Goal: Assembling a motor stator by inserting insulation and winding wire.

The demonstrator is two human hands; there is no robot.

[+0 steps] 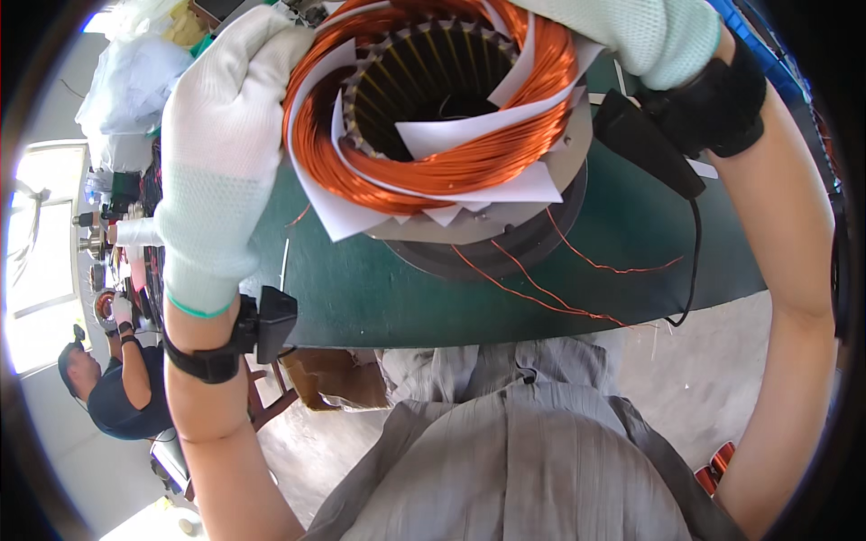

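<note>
A motor stator [433, 81] stands upright on the table, with a slotted dark core. A thick ring of copper winding [406, 185] lies around its top, with white insulating paper [336, 209] tucked between and under the wires. My left hand [236, 81], in a white knitted glove, has its fingers curled against the winding's left side; the fingertips are partly hidden. My right hand [631, 36], gloved too, reaches over the far right of the winding. Its fingers are cut off by the upper edge. Loose copper lead wires [541, 293] trail from the stator's near side.
The stator rests on a round dark base [505, 252] on a green tabletop [343, 307]. A black cable [696, 261] hangs from the device on my right wrist. Plastic bags [135, 81] are at the far left. Another person [122, 397] works at the left; copper spools [717, 464] sit at lower right.
</note>
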